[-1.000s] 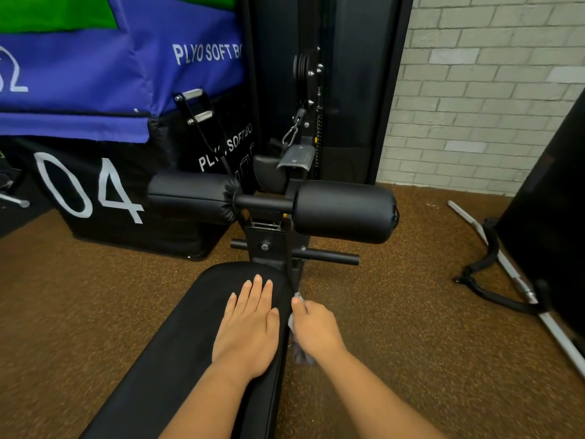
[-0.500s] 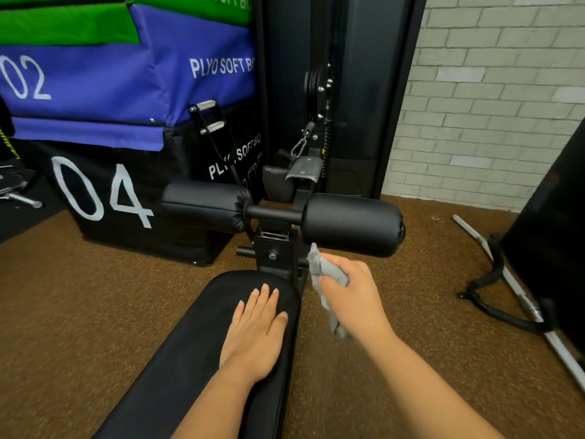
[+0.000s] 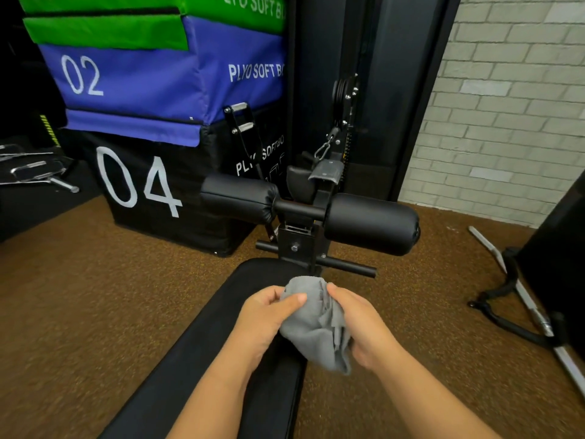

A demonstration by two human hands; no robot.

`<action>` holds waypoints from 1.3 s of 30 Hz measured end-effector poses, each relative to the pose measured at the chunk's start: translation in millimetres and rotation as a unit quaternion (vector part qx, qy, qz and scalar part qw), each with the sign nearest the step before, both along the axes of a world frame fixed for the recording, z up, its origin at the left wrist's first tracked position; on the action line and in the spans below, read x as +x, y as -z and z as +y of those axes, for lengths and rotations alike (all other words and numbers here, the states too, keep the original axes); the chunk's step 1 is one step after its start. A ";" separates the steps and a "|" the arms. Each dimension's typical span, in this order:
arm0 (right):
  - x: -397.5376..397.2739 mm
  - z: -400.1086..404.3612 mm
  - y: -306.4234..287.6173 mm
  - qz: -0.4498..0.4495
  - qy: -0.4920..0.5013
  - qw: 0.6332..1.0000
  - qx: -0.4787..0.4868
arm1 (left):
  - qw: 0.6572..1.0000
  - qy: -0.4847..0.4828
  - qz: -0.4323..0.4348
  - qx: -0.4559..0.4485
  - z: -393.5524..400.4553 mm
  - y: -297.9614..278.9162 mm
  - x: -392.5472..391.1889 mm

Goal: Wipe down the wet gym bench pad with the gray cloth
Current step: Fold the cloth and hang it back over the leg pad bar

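Bare bench pad (image 3: pixel 202 353) — roller pads (image 3: pixel 370 226) beyond.

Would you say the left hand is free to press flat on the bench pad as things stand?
Probably not right away. The left hand is pinching the gray cloth together with the right hand, above the bench pad. Nothing lies on the pad beneath it, so letting go of the cloth would clear the way.

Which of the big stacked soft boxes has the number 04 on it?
The black box at the bottom of the stack, sitting on the brown floor. The blue box above it says 02, and the green box on top shows no number here.
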State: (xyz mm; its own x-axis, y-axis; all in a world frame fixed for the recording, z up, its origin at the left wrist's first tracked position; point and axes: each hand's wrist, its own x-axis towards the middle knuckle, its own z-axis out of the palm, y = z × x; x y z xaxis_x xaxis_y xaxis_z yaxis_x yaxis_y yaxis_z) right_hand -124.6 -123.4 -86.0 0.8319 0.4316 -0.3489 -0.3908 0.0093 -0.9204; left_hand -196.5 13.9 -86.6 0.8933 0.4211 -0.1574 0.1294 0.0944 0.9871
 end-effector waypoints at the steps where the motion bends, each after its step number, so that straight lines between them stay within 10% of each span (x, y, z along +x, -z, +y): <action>1: -2.7 -2.5 -1.2 -0.028 -0.023 0.999 -0.008 | 1.000 -0.013 0.001 0.017 0.8 -2.9 0.4; 6: -15.1 -16.3 -16.0 -0.131 -0.131 0.978 -0.098 | 0.993 -0.061 -0.025 0.103 0.5 -34.3 -1.9; 21: -16.6 -38.9 -55.2 -0.182 0.019 0.983 -0.009 | 0.990 -0.121 0.021 0.070 -23.1 -56.7 1.2; 30: 19.4 -61.6 -110.0 -0.387 -0.203 0.872 -0.220 | 0.972 0.222 -0.059 0.057 -48.4 -51.6 14.4; 39: 35.9 -82.9 -93.4 -0.010 -0.080 0.996 0.024 | 0.986 0.132 -0.026 -0.097 -66.1 -51.4 16.9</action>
State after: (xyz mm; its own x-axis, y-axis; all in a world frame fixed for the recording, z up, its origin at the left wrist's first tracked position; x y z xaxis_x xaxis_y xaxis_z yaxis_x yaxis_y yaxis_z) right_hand -88.8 -206.3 7.4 0.7574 0.5759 -0.3076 -0.3715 -0.0073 -0.9284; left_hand -179.6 -52.2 -35.1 0.9768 0.1394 -0.1623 0.1235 0.2522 0.9598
